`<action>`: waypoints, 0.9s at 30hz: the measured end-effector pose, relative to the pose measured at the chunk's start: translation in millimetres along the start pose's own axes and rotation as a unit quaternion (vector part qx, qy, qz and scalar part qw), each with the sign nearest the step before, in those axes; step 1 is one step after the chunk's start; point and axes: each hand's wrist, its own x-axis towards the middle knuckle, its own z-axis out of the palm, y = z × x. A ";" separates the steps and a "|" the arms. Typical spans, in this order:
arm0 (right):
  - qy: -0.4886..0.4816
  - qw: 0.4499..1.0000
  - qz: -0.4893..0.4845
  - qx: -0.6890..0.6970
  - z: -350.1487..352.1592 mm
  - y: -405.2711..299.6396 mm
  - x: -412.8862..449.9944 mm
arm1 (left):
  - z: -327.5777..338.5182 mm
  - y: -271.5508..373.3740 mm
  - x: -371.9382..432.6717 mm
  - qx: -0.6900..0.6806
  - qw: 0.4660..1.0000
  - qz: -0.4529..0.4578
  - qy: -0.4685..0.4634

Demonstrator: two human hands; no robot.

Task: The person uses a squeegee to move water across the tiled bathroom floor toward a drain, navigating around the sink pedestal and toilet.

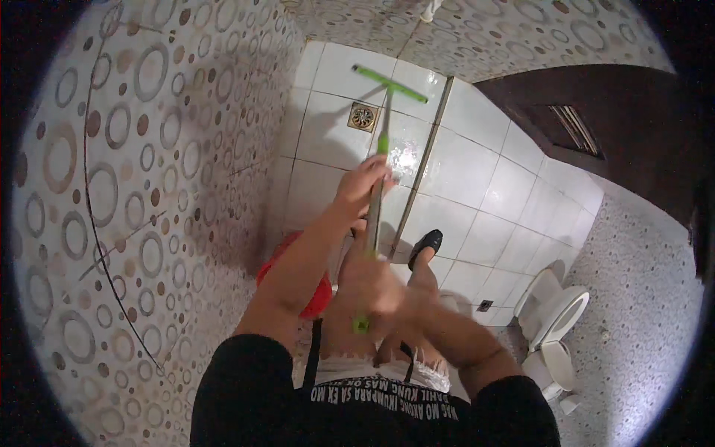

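Both my hands grip the long handle of a green floor squeegee (390, 88). My left hand (362, 181) is wrapped around the shaft below its green collar. Lower down, near the green end cap, my right hand (380, 288) closes on the handle and looks blurred. The squeegee's head lies across the white floor tiles (335, 131), just beyond a square brass floor drain (363, 117). Wet shine shows on the tiles to the right of the shaft.
A red plastic basin or bucket (318, 299) stands partly hidden behind my left forearm. A raised tile edge (429, 151) crosses the floor. To the right are a white toilet (547, 329), a second small drain (485, 305) and a dark door (609, 117). Circle-patterned walls (167, 139) enclose the left.
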 end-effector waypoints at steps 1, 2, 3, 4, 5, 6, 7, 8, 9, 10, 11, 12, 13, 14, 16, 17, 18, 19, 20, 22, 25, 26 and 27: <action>-0.008 1.000 -0.010 0.013 9.1 -13.1 -0.3 | -0.2 3.0 -24.3 0.011 1.000 -0.013 0.015; -0.018 0.999 -0.020 0.020 13.1 -28.9 1.3 | 1.9 11.0 -43.4 0.153 0.984 0.067 0.052; -0.025 0.999 -0.034 0.031 17.2 -44.2 6.2 | 2.4 11.6 -54.8 0.157 0.984 0.071 0.050; -0.015 0.998 -0.044 0.035 19.5 -55.3 10.2 | 5.0 7.3 -63.6 0.164 0.981 0.073 0.074; 0.013 0.998 -0.047 0.025 15.9 -62.4 12.3 | 6.0 18.6 -59.9 0.167 0.978 0.079 0.095; 0.059 0.997 -0.049 0.005 9.2 -66.6 15.9 | 6.3 28.5 -52.9 0.165 0.978 0.087 0.090; 0.106 0.993 -0.045 -0.015 3.8 -73.7 17.9 | 6.1 37.8 -44.2 0.120 0.986 0.108 0.048; 0.194 0.979 -0.051 -0.047 -3.9 -78.5 24.3 | 0.7 55.9 -30.7 0.080 0.988 0.130 0.007; 0.195 0.978 -0.053 -0.049 -15.3 -84.4 30.2 | -2.4 67.3 -17.1 0.082 0.988 0.133 0.006; 0.197 0.976 -0.024 -0.085 -29.6 -89.8 36.5 | -6.2 75.6 -2.3 0.108 0.981 0.124 -0.102; 0.199 0.975 -0.009 -0.102 -33.3 -83.8 39.9 | -6.7 79.0 10.9 0.130 0.962 0.114 -0.210; 0.200 0.972 0.007 -0.122 -38.1 -79.0 43.4 | -2.7 74.7 21.5 0.131 0.962 0.113 -0.210; 0.223 0.963 0.014 -0.153 -32.8 -61.8 43.3 | 2.0 66.4 30.3 0.108 0.959 0.093 -0.247; 0.245 0.952 0.019 -0.184 -27.7 -47.3 45.8 | 1.8 53.5 37.3 0.087 0.953 0.072 -0.282; 0.257 0.951 0.001 -0.172 -16.0 -27.9 55.5 | -4.5 35.8 36.9 0.028 0.962 0.150 -0.228; 0.269 0.949 -0.010 -0.161 -8.1 -20.3 56.4 | -3.6 33.9 30.4 0.009 0.967 0.164 -0.195; 0.269 0.950 -0.006 -0.155 0.3 -25.1 63.5 | -12.6 31.2 19.7 -0.002 0.972 0.174 -0.157; 0.226 0.946 0.024 -0.233 9.1 -35.6 70.2 | -27.9 26.4 6.9 0.086 0.971 0.197 -0.102; 0.203 0.939 0.043 -0.274 17.0 -36.9 78.9 | -40.1 23.4 -2.4 0.087 0.978 0.163 -0.094; 0.190 0.963 0.018 -0.188 38.8 -34.4 103.9 | -75.1 11.7 -17.5 0.094 0.984 0.124 -0.088; 0.203 0.978 -0.034 -0.046 57.2 -37.9 127.1 | -106.6 -1.4 -28.1 0.128 0.970 0.177 -0.107; 0.207 0.977 -0.042 -0.040 57.8 -39.7 128.5 | -105.4 1.4 -29.6 -0.079 0.987 -0.116 -0.080; 0.208 0.976 -0.040 -0.043 57.7 -40.4 122.2 | -98.5 10.9 -32.9 -0.182 0.946 -0.257 -0.082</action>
